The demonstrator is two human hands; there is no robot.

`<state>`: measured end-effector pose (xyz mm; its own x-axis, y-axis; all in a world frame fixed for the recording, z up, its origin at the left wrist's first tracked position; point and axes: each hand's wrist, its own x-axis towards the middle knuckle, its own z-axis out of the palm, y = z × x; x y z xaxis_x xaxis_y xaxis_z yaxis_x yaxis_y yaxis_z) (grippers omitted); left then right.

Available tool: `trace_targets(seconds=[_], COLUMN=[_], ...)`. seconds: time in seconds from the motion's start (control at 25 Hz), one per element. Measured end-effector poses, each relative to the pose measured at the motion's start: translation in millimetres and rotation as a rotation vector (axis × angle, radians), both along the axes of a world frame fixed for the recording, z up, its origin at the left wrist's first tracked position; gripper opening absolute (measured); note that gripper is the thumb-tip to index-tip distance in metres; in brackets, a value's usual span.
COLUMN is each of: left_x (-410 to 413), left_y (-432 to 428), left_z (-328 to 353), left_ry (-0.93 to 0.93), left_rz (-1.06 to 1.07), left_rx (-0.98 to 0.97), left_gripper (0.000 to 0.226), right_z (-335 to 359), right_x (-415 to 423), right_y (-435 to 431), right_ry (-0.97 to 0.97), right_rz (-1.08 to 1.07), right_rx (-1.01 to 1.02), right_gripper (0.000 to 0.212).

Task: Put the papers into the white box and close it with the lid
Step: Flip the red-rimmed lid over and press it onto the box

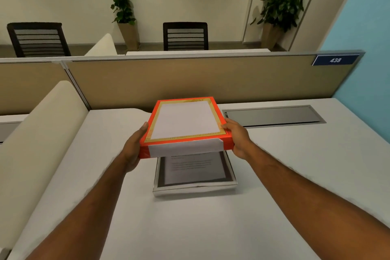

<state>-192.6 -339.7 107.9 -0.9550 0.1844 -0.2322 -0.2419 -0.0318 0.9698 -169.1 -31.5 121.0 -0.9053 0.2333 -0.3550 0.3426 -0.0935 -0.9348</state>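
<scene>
Seen from the head camera: orange lid [185, 121] with white centre panel, clasped at its side edges by left hand [135, 145] and right hand [237, 138], both grips closed on it, raised above the open white box [195, 189]. Inside the box, printed papers [193, 169], box resting on pale desk [285, 164].

In the upper right of the frame, a small blue sign [335, 60] sits on the top edge of the tan desk wall [190, 82]. It has the white number 438 on it. Low in the middle of the frame, a paper [193, 168] lies in the white box [195, 189]. It has some lines of print, but they are too blurry to read.
</scene>
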Motion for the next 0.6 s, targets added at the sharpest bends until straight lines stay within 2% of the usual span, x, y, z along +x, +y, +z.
trace_targets(seconds=[0.36,0.6], left_x=[-2.5,6.5], left_y=[24.8,23.8], left_z=[-19.7,-49.1], left_ry=[-0.017,-0.001], left_rz=[0.014,0.048], left_rx=[0.019,0.019], left_gripper=[0.045,0.049], right_z=[-35.8,-57.4], right_x=[-4.4,8.0], right_y=[17.6,19.4], right_ry=[-0.087,-0.139], right_rz=[-0.057,0.008], right_rx=[-0.002,0.003], right_gripper=[0.047,0.061])
